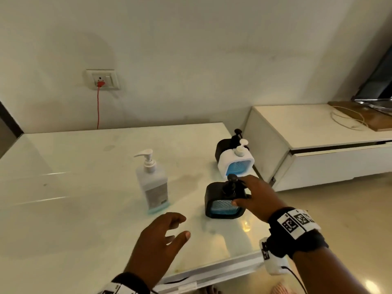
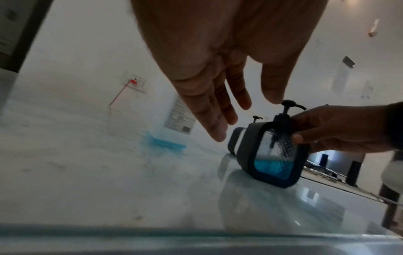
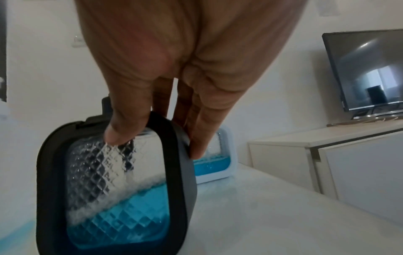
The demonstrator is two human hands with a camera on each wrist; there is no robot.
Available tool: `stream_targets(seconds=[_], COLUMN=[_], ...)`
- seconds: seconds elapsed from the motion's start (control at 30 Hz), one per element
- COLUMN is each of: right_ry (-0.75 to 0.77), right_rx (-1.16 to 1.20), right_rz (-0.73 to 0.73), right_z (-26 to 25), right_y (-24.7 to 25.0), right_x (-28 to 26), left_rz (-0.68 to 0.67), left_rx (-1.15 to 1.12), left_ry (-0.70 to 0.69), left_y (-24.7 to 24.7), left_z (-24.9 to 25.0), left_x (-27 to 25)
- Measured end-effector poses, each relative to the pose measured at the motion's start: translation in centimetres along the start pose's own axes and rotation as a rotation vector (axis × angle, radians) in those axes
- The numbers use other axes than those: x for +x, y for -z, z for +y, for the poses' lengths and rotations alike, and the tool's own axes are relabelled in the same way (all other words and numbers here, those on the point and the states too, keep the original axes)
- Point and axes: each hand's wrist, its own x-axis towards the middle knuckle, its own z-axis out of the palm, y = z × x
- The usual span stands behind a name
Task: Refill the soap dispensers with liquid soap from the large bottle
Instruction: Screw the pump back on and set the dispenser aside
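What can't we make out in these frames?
- Far black dispenser: body mostly hidden behind the white dispenser in the head view; fill level unseen.
- Large bottle label: too blurred to read in every view.
- Left wrist view: the left hand covers the bottle's pump.

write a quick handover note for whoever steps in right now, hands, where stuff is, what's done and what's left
Right hand grips the near black dispenser by its top; it is about a third full of blue soap.
Left hand is open above the table, holding nothing.
Large bottle stands left of it, pump on, little blue soap at the bottom.
White dispenser and far black dispenser stand behind.
No pump is off yet; refilling remains.
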Motion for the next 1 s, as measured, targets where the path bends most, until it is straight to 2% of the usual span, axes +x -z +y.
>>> stream_targets(seconds=[0.27, 0.4, 0.57, 0.8, 1.0], right_ry=[0.0, -0.035, -0.046, -0.107, -0.182], right_rx=[-0.123, -0.029, -0.014, 0.029, 0.143], right_rz=[0.102, 0.162, 0.215, 0.306, 0.394], right_z=[3.8, 5.7, 7.1, 8.2, 9.2], right_y=[3.5, 3.3, 2.6, 2.7, 1.9], right_x=[4.5, 5.5, 6.7, 8.2, 5.6], left_rz=[-0.189, -0.265, -0.231, -0.22, -0.311], left_rx=[0.144, 0.159, 0.1, 0.125, 0.212], left_ry=[0.174, 0.246, 0.243, 0.262, 0.255], left_y=[-7.8, -11.5, -14.6, -15.8, -12.7], left_z=[5.1, 6.9, 6.6, 8.1, 7.9], left_x=[9.2, 12.3, 14.3, 16.1, 14.4])
